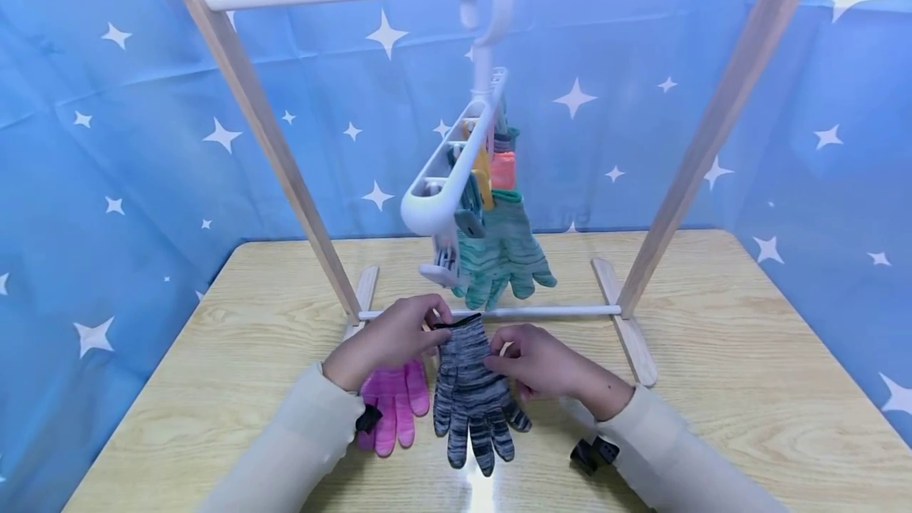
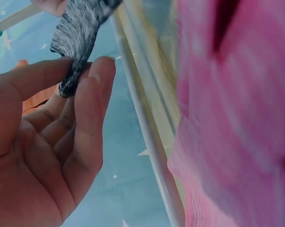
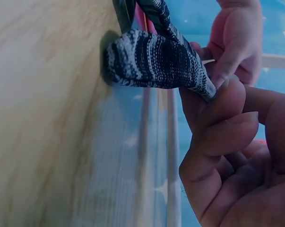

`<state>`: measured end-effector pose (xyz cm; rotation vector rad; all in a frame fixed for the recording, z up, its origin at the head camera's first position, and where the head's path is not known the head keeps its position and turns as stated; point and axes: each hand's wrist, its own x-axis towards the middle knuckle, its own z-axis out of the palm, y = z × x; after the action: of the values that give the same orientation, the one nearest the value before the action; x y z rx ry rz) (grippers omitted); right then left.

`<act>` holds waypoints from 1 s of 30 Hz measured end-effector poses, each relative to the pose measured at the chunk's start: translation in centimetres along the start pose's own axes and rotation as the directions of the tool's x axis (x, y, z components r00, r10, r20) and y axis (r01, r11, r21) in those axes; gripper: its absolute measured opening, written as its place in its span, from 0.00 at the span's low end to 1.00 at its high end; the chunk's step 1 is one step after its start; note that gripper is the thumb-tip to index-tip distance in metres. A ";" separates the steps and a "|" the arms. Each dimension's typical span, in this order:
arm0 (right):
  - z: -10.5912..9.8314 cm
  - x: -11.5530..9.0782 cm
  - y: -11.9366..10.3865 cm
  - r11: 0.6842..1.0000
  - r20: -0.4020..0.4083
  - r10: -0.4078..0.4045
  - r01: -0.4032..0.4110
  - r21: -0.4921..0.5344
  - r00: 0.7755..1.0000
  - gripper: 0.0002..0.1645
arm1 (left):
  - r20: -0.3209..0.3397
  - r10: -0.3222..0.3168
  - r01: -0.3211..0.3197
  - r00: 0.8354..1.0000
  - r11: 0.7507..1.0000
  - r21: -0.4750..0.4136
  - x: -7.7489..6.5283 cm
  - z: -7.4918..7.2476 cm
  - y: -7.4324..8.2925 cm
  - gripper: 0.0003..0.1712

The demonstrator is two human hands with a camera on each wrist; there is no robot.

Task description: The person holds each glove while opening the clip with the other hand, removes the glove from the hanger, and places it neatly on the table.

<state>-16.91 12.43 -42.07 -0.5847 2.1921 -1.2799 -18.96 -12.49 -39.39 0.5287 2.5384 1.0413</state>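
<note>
pinched two-handed: left hand (image 1: 409,331) has the gray glove (image 1: 470,386) by the left corner of its black hem, thumb against fingers. right hand (image 1: 530,359) pinches the same glove's right edge, a bit lower. glove is below the near end of the hanger (image 1: 426,214), cuff up, fingers down, spread apart; can't tell if fingertips touch the table (image 1: 741,339).

pink glove (image 1: 388,410): below and left of the hanger, fingers toward the camera, partly behind left hand and sleeve (image 1: 306,426).

hanger hooks over the rack's (image 1: 274,133) top bar, one end toward the camera. white clip (image 1: 443,260) hangs at its near end, just above the gray glove. yellow clip (image 1: 482,180) farther along it. green glove (image 1: 506,248) hangs under the hanger, fingers down. starry blue backdrop (image 1: 299,172) behind the hanger.
</note>
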 end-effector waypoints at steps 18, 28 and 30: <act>0.1 0.0 0.4 0.999 0.000 0.014 -0.014 -0.035 1.000 0.09 | 0.032 -0.011 0.004 0.999 0.976 0.216 1.9 0.6 -0.9 0.05; 0.1 -0.2 0.2 0.986 0.019 -0.027 0.029 -0.165 0.999 0.04 | 0.023 -0.008 0.000 1.000 0.948 0.319 2.7 1.5 -0.9 0.06; 0.2 -0.2 0.2 0.984 0.023 -0.021 0.024 -0.177 1.000 0.04 | 0.024 -0.008 0.000 1.000 0.943 0.334 2.8 1.5 -0.8 0.06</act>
<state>-16.70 12.51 -42.28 -0.6903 2.3036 -1.0912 -20.84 -10.86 -41.51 0.6197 2.7054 0.5962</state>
